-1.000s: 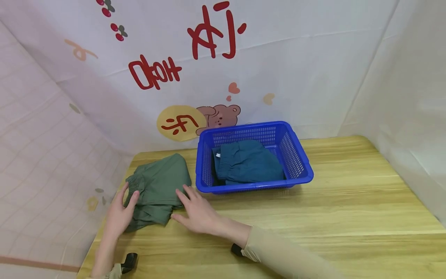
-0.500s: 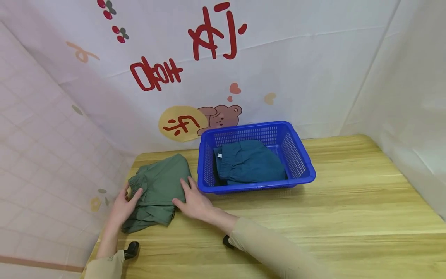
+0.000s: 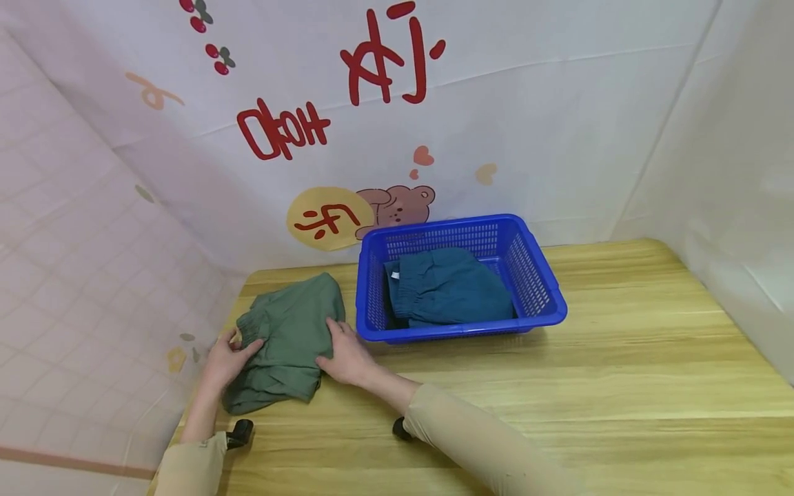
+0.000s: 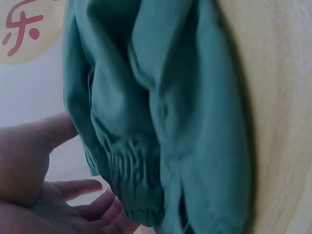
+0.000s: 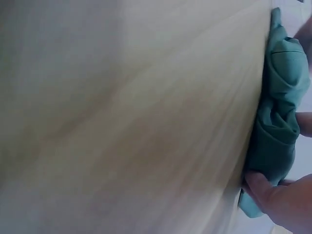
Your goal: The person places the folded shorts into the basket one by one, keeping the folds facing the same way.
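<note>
Folded green pants (image 3: 291, 331) with a gathered elastic waistband (image 4: 136, 170) lie at the left of the table. My left hand (image 3: 225, 362) holds the waistband side, thumb on top and fingers at the outer edge; its fingertips are partly hidden by the cloth in the left wrist view. On the opposite side, my right hand (image 3: 349, 356) grips the edge of the pants, with its thumb (image 5: 257, 184) against the lower fold. Right of the pants stands a blue plastic basket (image 3: 465, 331), holding folded teal pants (image 3: 455, 286) with a small white tag.
The wooden table (image 3: 595, 386) extends to the right and toward the front. A white printed cloth (image 3: 527, 138) hangs behind it, and a pale gridded one (image 3: 93, 275) closes off the left side. The basket's near left corner is close to my right hand.
My right hand has moved up and in, from touching the side of the pants to gripping it. My left hand has closed on the waistband. The basket has stayed in place.
</note>
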The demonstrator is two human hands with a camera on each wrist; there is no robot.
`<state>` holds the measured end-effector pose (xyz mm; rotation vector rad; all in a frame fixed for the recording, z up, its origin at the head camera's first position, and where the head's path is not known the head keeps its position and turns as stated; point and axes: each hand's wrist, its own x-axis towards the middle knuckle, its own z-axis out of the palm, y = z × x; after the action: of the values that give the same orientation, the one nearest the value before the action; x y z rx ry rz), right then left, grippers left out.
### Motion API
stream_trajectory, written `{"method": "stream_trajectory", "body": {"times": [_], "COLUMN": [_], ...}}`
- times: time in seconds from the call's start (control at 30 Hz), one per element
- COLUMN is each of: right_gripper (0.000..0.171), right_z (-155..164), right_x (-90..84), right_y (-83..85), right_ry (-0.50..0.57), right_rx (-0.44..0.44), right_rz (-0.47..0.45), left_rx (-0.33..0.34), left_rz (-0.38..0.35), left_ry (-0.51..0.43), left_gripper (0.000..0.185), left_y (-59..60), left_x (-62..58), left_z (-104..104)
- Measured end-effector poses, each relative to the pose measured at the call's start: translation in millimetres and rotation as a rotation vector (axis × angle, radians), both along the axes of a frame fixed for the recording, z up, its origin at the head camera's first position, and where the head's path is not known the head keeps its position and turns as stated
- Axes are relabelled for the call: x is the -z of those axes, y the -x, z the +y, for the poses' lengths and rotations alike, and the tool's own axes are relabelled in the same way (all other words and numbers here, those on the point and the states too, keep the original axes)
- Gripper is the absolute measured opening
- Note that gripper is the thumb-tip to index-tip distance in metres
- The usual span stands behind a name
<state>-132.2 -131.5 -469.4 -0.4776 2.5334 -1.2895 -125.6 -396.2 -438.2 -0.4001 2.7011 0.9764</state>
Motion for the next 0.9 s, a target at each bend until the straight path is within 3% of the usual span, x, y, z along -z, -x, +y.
{"method": "stream_trajectory", "body": {"times": [0.07,0.17,0.23,0.33,0.63,0.9], "right_gripper": [0.078,0.074,0.07,0.062,0.057,0.058], "right_z": [-0.4,-0.2,0.8,2.9,10.6,21.8], "right_x": [-0.3,-1.7,-2.8,-3.5,2.6,1.0], "right_y": [0.4,0.8,0.8,0.4,-2.9,-12.2], "right_ry": [0.085,0.188,0.201,0.171,0.114,0.09], "right_rx": [0.042,0.141,0.197,0.238,0.221,0.146], "right_rz": [-0.054,-0.154,-0.195,-0.195,-0.205,-0.203], "left_rx": [-0.01,-0.002,0.005,0.01,0.01,0.013], "left_rz": [-0.005,-0.038,-0.068,-0.085,-0.088,-0.176], "left_ry": [-0.004,-0.028,-0.049,-0.096,-0.144,-0.225], "left_gripper": [0.075,0.073,0.072,0.084,0.08,0.084], "left_y": [-0.3,-2.9,-4.6,-7.0,-12.1,-19.0], "left_x": [0.1,-1.2,-1.9,-2.6,-1.7,-2.4], "left_z": [0.6,2.2,3.2,4.8,7.2,7.5]}}
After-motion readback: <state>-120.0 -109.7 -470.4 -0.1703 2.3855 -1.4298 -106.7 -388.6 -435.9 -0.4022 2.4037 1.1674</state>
